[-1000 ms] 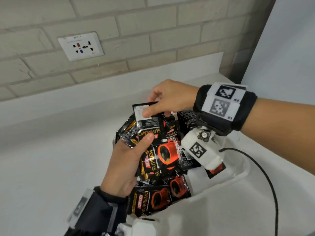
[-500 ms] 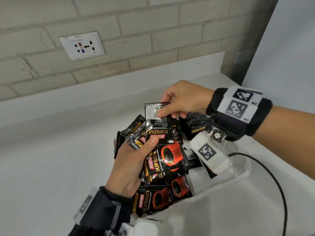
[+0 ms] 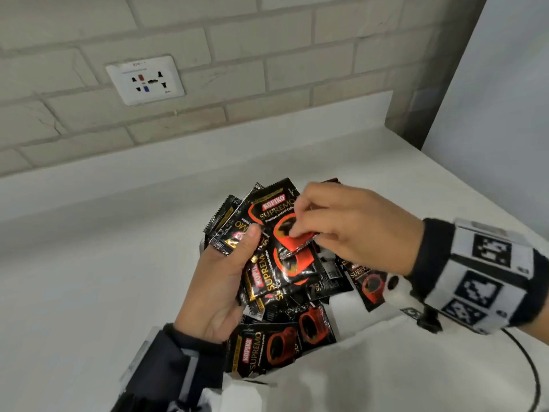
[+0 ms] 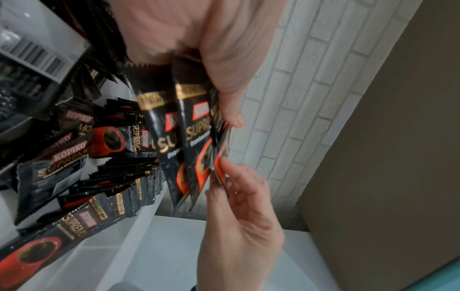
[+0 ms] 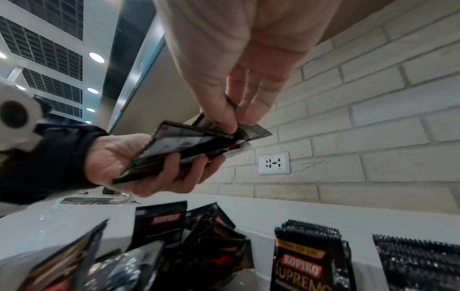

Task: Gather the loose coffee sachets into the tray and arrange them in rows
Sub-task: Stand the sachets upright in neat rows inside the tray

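My left hand [image 3: 248,243] grips a fanned stack of black Kopiko sachets [image 3: 274,217], thumb on top and fingers underneath. My right hand [image 3: 298,233] pinches the lower edge of the top sachet of that stack, printed side up. The left wrist view shows the stack [image 4: 194,130] edge-on, with the right hand's fingertips [image 4: 224,169] nipping its far end. Under both hands sits the white tray [image 3: 350,319] holding several loose sachets [image 3: 276,343]. Other sachets stand packed in rows [image 4: 124,177] [image 5: 311,261] in the tray.
The tray stands on a white counter [image 3: 89,292] against a brick wall with a socket plate [image 3: 145,80]. A black cable [image 3: 531,367] runs from my right wrist across the counter. A pale panel [image 3: 505,114] closes off the right side.
The sachet that my right hand held back side up above the stack now lies printed side up on the stack. My left hand still grips the stack.
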